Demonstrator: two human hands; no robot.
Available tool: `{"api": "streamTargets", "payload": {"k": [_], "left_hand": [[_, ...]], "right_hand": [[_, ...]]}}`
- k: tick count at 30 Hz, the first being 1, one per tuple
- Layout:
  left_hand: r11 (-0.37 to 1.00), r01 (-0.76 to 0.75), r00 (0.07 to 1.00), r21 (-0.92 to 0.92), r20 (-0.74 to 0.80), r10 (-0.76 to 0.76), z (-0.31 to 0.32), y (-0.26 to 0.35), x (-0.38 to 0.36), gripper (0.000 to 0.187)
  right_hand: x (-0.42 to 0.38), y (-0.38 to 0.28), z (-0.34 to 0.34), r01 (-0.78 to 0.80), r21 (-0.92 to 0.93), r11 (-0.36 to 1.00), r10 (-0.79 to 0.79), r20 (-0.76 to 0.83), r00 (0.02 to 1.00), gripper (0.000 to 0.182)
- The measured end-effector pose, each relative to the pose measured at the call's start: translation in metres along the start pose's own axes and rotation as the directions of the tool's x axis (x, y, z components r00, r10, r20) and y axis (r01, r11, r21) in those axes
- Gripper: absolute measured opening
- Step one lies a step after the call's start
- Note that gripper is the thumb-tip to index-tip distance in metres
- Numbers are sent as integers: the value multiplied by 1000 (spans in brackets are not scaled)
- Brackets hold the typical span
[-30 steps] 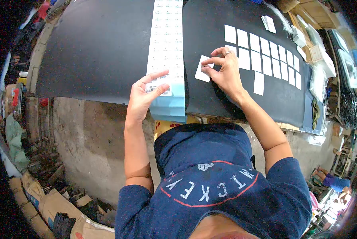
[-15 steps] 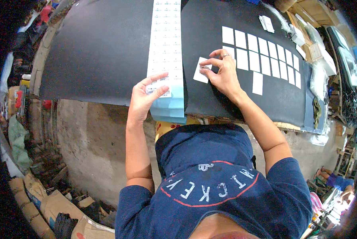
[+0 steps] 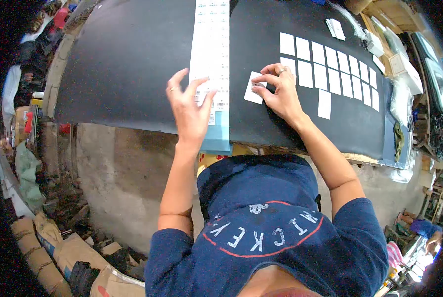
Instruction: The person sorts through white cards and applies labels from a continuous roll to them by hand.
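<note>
A long strip of printed labels (image 3: 209,54) on pale-blue backing (image 3: 216,141) runs down the black table to its near edge. My left hand (image 3: 189,106) is over the strip's left side, with its thumb and fingers apart and nothing visible between them. To the right of the strip lies a single white card (image 3: 252,95). My right hand (image 3: 281,91) is at this card, its thumb and index finger drawn close together on top. A tiny dark mark shows at those fingertips, too small to identify. A ring is on each hand.
Two rows of white cards (image 3: 319,75) lie right of my right hand, with one more card (image 3: 324,104) below them. A small card stack (image 3: 336,29) is farther back. Boxes (image 3: 404,73) and clear plastic bags (image 3: 401,101) crowd the black table's (image 3: 127,64) right end.
My left hand has moved up and right along the label strip, and its fingers have spread wider. My right hand stays at the same card. The whole view has shifted slightly.
</note>
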State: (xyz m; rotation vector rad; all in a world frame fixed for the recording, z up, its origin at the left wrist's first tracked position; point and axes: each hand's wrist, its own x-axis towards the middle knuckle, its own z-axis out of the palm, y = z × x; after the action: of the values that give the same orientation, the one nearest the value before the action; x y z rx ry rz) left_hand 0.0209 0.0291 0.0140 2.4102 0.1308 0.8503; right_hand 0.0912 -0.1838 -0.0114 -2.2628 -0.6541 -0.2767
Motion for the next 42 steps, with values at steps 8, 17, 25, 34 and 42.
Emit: {"api": "streamTargets", "payload": {"k": [8,17,25,34,42], "left_hand": [[887,-411,849,-210,268,456,52,21,33,10],[856,-489,810,-165,279,516,56,23,36,11],[816,-517,741,-257,342,577,57,18,46,11],[739,-526,625,-421,398,671,61,14,64,13],[708,-555,583,-437,403,705,63,17,70,13]], "right_hand": [[-2,1,1,36,-18,999,-37,-33,999,17],[-3,1,2,-7,-13,1000,6,-23,1000,20],[-2,-1,1,-24,-3,1000,24,-22,999,18],[-3,4,5,6,5,1000,-6,-49,999,17],[-5,1,4,-8,-1,1000,8,-67,998,17]]}}
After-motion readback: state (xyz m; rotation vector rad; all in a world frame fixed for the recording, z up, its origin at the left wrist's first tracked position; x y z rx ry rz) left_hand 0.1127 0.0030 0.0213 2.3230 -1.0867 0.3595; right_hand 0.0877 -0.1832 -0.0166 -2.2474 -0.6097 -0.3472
